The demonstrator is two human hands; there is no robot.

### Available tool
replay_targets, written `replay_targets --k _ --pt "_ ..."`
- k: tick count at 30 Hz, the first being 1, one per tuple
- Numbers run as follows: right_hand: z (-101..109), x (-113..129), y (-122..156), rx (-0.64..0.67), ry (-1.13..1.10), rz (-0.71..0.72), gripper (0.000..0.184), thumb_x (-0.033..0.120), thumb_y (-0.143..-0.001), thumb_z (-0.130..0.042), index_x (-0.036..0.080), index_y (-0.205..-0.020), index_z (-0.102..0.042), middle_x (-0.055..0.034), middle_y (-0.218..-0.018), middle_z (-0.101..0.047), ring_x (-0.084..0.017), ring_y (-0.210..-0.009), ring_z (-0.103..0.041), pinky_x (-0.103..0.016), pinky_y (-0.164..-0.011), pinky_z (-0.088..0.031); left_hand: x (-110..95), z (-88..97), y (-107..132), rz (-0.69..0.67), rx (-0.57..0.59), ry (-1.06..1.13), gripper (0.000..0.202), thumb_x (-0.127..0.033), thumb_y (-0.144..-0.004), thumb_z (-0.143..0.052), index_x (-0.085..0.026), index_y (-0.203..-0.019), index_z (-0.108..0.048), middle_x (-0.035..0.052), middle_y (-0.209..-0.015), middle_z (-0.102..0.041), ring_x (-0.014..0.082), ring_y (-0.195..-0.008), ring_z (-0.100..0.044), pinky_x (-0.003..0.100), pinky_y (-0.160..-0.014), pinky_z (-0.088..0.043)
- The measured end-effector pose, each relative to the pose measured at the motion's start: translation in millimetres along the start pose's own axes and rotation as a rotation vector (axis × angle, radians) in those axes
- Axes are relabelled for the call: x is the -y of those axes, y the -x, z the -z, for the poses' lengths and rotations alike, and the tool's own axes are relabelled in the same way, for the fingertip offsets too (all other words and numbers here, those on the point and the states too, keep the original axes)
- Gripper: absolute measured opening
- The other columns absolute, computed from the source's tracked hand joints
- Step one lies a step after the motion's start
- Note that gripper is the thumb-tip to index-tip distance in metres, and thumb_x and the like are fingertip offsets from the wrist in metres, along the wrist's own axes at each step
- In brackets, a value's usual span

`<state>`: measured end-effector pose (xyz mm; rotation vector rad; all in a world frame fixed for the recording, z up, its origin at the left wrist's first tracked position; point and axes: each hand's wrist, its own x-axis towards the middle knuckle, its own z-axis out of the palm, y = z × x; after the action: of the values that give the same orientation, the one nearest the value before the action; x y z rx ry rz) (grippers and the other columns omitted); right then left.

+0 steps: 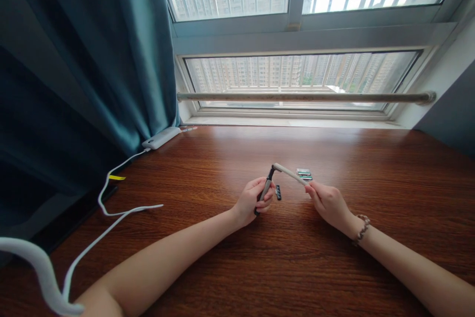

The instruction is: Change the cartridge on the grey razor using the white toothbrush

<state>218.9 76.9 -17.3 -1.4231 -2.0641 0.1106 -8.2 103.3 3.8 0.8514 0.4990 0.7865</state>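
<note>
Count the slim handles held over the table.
2: the dark grey handle in the left grip and the pale handle in the right grip. Their far ends meet; whether they are joined, I cannot tell.

Two hands (254, 201) (328, 203), two handles (265, 190) (291, 173), one bracelet (361, 230)

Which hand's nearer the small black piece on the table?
Left. The left hand is just left of the small black piece; the right hand is farther off, to its right.

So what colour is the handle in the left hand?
The handle is black and grey; head view.
</note>
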Motion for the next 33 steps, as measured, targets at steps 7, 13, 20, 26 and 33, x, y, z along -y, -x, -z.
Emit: replay_targets --k 7,13,20,26,33 --pt "-0.1 1.7 0.6 -0.042 0.012 -0.064 0.041 0.038 -0.093 -0.023 0.017 -0.072 -0.051 -0.0011 -0.055 -0.049 -0.014 -0.049 -0.047 -0.025 -0.052 -0.025 0.0 1.4 -0.4 -0.014 0.008 -0.019 0.02 -0.032 -0.083 -0.042 -0.013 -0.083 -0.049 -0.0052 -0.053 -0.034 -0.0001 -0.034 -0.018 0.012 -0.032 -0.013" --pt "-0.4 2.5 -0.4 -0.045 0.042 -0.071 0.04 0.039 -0.092 -0.024 0.017 -0.071 -0.049 -0.0013 -0.056 -0.05 -0.014 -0.05 -0.048 -0.025 -0.051 -0.025 0.7 0.5 1.2 -0.019 0.02 -0.038 0.02 -0.032 -0.084 -0.041 -0.013 -0.083 -0.049 -0.0051 -0.053 -0.033 -0.0001 -0.034 -0.017 0.012 -0.032 -0.013" --pt "0.1 1.6 -0.1 0.001 0.004 -0.051 0.04 0.04 -0.092 -0.023 0.017 -0.07 -0.047 -0.0015 -0.056 -0.049 -0.014 -0.049 -0.047 -0.024 -0.052 -0.026 0.8 0.9 0.2 -0.036 0.009 -0.043 0.022 -0.034 -0.084 -0.041 -0.013 -0.083 -0.049 -0.0051 -0.053 -0.033 -0.0001 -0.034 -0.017 0.013 -0.032 -0.012" --pt "-0.7 0.2 -1.7 0.022 0.015 -0.076 0.041 0.041 -0.092 -0.022 0.018 -0.071 -0.048 -0.0013 -0.056 -0.049 -0.015 -0.051 -0.048 -0.025 -0.053 -0.026 -0.2 1.1 -0.5 -0.052 -0.017 -0.043 0.025 -0.036 -0.085 -0.04 -0.013 -0.084 -0.05 -0.0053 -0.052 -0.032 0.0 -0.034 -0.017 0.013 -0.032 -0.012" --pt "0.4 1.2 -3.2 0.033 -0.032 -0.048 0.04 0.04 -0.092 -0.023 0.018 -0.07 -0.046 -0.0015 -0.057 -0.049 -0.014 -0.05 -0.045 -0.025 -0.052 -0.026 0.9 1.0 -0.9 -0.071 -0.007 -0.064 0.022 -0.034 -0.084 -0.043 -0.013 -0.083 -0.049 -0.0056 -0.052 -0.033 -0.0008 -0.034 -0.016 0.013 -0.032 -0.012"
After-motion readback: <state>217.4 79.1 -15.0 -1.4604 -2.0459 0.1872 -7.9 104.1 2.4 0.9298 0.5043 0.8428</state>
